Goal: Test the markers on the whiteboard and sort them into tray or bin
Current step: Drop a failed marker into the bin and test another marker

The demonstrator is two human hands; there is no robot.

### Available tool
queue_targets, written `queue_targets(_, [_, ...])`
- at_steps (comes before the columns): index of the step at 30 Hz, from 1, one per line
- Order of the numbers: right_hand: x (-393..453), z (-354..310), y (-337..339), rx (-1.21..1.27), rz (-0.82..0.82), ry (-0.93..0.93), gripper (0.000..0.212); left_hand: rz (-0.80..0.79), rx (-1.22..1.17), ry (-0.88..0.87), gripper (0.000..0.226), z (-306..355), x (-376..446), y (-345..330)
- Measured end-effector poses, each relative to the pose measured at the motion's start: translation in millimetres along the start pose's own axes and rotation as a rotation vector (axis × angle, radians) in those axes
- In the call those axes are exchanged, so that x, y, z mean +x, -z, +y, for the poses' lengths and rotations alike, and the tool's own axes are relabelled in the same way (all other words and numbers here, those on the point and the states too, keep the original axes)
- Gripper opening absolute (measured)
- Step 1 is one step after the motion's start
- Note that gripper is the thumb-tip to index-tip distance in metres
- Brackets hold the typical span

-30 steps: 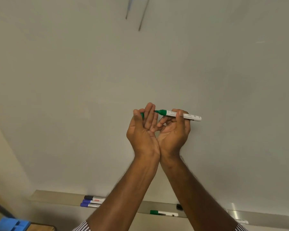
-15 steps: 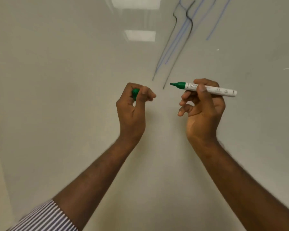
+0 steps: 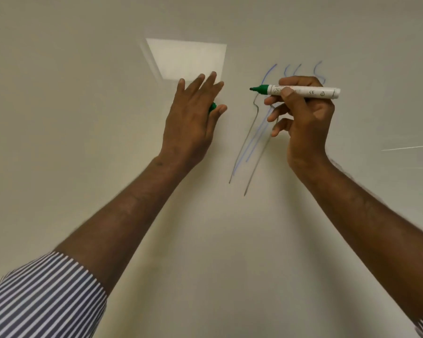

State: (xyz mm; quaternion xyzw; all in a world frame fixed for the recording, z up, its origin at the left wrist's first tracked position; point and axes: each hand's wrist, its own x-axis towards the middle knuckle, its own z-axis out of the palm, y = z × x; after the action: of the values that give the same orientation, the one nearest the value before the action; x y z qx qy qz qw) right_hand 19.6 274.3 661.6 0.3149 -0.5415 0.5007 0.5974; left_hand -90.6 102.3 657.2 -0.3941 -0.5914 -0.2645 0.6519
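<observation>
My right hand [image 3: 300, 118] grips an uncapped green marker [image 3: 300, 91], white barrel level, green tip pointing left close to the whiteboard [image 3: 83, 118]. My left hand [image 3: 193, 113] is raised to its left with fingers spread against the board. The green cap [image 3: 212, 107] is tucked between its thumb and palm, mostly hidden. Blue and black test strokes [image 3: 252, 142] run down the board between the two hands, partly covered by my right fingers.
A bright ceiling-light reflection [image 3: 188, 58] shows on the board above my left hand. Striped shirt cuffs [image 3: 42, 298] fill the lower left corner. The tray, the bin and the other markers are out of view.
Both hands rose and moved apart after pulling the cap off. The view tilted up, so the tray left the frame. My left fingers opened from a fist to spread flat.
</observation>
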Motion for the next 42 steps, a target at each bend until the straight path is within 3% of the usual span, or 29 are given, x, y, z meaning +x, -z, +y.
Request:
queue_targets(7, [47, 12, -11, -0.188, 0.067, 0.246, 0.008, -0.081, 0.301, -0.146, 0.052, -26, 29, -13])
queue_targets(16, [68, 40, -9, -0.575, 0.147, 0.363, 0.019, -0.099, 0.245, -0.104, 0.056, -43, 24, -24])
queue_targets(36, [13, 61, 15, -0.581, 0.016, 0.413, 0.018, -0.089, 0.245, -0.092, 0.054, -45, 24, -27])
queue_targets(42, [-45, 70, 10, -0.54, -0.2, 0.403, 0.018, -0.084, 0.255, -0.093, 0.054, -45, 22, -26])
